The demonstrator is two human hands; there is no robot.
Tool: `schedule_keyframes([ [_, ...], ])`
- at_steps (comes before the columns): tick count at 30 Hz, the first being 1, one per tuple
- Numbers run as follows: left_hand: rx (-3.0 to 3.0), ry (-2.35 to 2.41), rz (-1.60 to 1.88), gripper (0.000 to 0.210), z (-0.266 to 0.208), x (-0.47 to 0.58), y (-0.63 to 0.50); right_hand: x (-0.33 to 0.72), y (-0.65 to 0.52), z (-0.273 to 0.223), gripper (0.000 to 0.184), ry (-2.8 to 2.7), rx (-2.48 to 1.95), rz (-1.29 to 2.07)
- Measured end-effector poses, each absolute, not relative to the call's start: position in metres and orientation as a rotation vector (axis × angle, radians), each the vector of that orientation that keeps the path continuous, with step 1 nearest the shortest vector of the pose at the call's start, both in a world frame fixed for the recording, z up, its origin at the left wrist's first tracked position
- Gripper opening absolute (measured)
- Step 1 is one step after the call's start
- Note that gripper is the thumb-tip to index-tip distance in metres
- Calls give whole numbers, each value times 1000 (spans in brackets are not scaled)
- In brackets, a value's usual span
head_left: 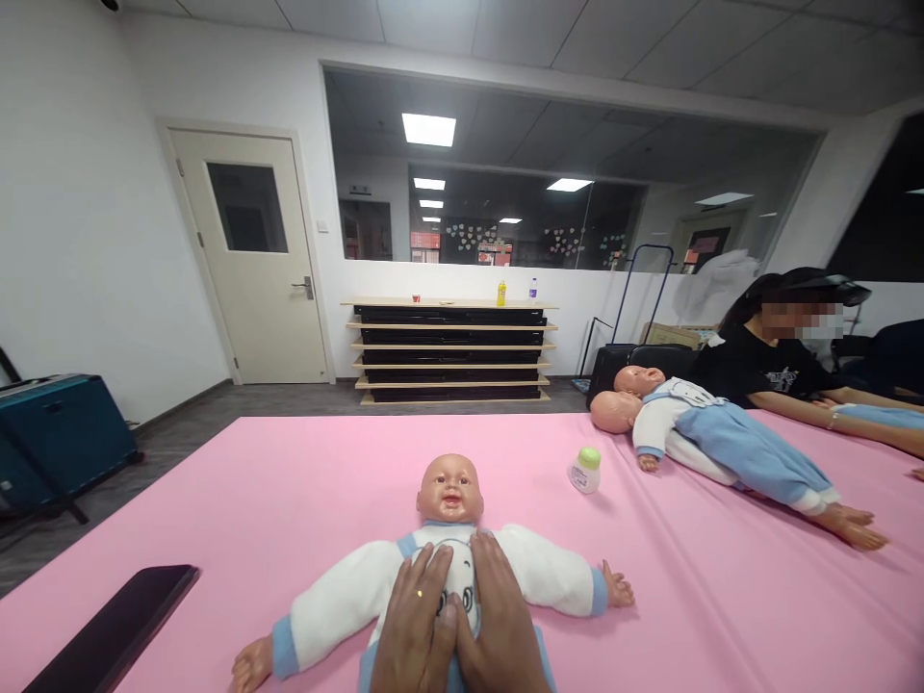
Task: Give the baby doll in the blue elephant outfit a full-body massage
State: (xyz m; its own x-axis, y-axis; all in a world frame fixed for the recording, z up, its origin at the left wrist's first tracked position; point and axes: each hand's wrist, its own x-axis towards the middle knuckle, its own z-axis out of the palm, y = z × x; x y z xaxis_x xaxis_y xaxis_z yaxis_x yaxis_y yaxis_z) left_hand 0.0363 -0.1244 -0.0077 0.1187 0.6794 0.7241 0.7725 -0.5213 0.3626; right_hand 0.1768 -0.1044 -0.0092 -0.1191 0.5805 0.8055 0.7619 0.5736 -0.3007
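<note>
A baby doll (450,493) lies on its back on the pink table cover, face up, arms spread to both sides. It wears a white and light-blue outfit with a cartoon face on the chest. My left hand (417,621) rests flat on the left half of that chest, a ring on one finger. Beside it, my right hand (500,616) lies flat on the other half, fingers extended. The two thumbs meet or nearly meet in the middle. The doll's legs are hidden below the frame.
A small white bottle with a green cap (586,470) stands right of the doll's head. A dark phone-like slab (119,626) lies at the left on the pink cover (289,481). Two more dolls (722,433) lie at the right, near a seated person (765,346).
</note>
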Motion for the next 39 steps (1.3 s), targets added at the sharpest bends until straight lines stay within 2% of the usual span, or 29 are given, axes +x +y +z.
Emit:
schedule_keyframes([
  [8, -2211, -1553, -1353, 57, -17, 40, -119, 182, -107, 3, 53, -1872, -885, -314],
  [12, -2172, -1605, -1418, 60, -21, 37, -118, 181, -107, 12, 45, -1981, -721, -258],
  [15, -2130, -1662, -1439, 62, -19, 36, -119, 180, -104, 12, 46, -2030, -669, -222],
  [30, -2302, -1559, -1495, 53, -11, 34, -131, 187, -94, -20, 61, -1917, -1067, -242],
  [39, -2333, -1509, -1257, 54, -7, 33, -119, 186, -96, -20, 59, -1890, -1043, -268],
])
